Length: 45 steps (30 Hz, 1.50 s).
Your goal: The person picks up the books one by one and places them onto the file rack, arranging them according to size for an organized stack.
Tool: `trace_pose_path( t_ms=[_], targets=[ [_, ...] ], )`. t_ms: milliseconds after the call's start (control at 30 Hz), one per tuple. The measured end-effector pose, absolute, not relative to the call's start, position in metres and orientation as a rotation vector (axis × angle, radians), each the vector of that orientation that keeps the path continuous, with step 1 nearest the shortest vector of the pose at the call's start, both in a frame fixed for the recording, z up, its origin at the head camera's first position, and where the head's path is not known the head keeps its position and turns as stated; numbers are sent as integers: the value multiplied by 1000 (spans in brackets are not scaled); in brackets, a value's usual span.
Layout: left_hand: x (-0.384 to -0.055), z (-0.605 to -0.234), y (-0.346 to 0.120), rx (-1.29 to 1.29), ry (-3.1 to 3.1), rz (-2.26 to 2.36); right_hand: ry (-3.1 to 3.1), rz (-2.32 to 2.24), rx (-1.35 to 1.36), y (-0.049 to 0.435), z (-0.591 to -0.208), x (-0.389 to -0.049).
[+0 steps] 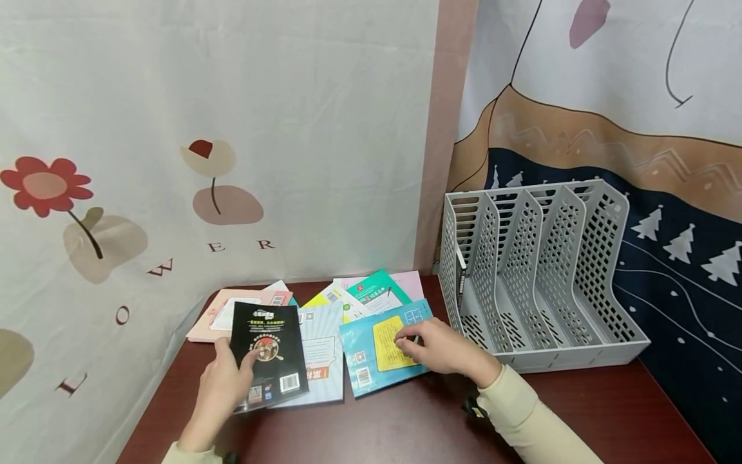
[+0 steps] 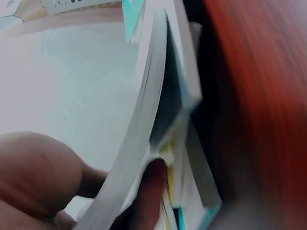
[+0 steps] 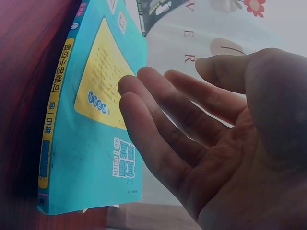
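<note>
With the thumb on its cover and the fingers underneath, my left hand (image 1: pixel 219 385) grips a black book (image 1: pixel 284 361) by its left edge. In the left wrist view, a finger and thumb pinch the book's page edge (image 2: pixel 144 110). My right hand (image 1: pixel 443 348) is over a blue book (image 1: pixel 361 345) with a yellow panel. Its fingers look loosely bent and hold nothing in the right wrist view. A light-blue book (image 1: pixel 330 322) lies partly beneath the black one. Behind them a green-and-white book (image 1: pixel 379 291) overlaps other books.
A grey perforated file rack (image 1: pixel 574 357) with several compartments stands at the right. A thin dark item (image 1: pixel 461 277) is upright in its leftmost compartment. A pink book (image 1: pixel 209 328) lies at the table's left. A printed curtain (image 1: pixel 324 161) hangs behind the brown table (image 1: pixel 400 432).
</note>
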<state>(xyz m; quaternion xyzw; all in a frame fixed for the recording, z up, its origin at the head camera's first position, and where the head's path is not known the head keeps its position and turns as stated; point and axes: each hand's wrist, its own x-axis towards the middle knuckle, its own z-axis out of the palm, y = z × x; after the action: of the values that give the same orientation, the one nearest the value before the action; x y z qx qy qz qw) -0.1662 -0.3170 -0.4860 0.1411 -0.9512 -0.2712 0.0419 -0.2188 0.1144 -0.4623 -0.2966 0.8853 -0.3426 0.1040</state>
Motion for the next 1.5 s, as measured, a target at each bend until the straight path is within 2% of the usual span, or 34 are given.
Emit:
trace_pose_path(
  t_ms=[533,867,1333,1500],
  targets=[
    [-183,-455,-250,136,-2760,-997,2581,-1092,-859,119,-462,-221],
    [-192,-436,-190,-26,-2674,-1294,2561,-1365,-628,129,-456,-226],
    [-198,-437,-135,-407,-2610,-1711,2106,-1803,-411,149,-459,-244],
    [-200,-437,-122,-502,-2594,-1727,2040,-1886,-400,156,-454,-244]
  ],
)
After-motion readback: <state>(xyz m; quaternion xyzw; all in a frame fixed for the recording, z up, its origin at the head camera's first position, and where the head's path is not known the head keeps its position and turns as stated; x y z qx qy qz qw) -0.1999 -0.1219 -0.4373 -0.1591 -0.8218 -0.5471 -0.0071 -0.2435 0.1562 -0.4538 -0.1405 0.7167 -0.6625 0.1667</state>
